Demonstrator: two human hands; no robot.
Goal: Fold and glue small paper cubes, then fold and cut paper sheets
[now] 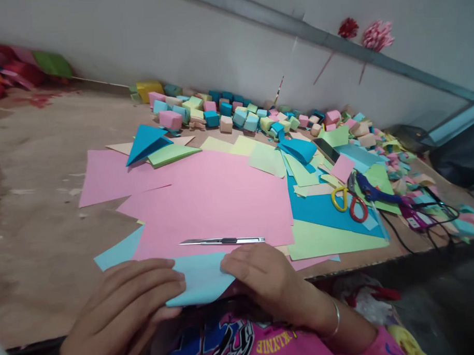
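A light blue sheet of paper (203, 276) is held at the table's near edge, close to my body. My left hand (136, 300) grips its left side, fingers on top and thumb beneath. At the right end, my right hand (269, 277) holds the paper between fingers and thumb; part of that grip is hidden. Just beyond the paper lies a silver craft knife (223, 241), pointing left. It rests on large pink paper sheets (218, 193).
Yellow-and-red-handled scissors (349, 202) and a blue glue gun (377, 190) with a cord lie at right. Many small paper cubes (226, 123) line the wall. Folded blue paper (146, 143) sits at back left, and a dark phone (327, 150) lies among scraps.
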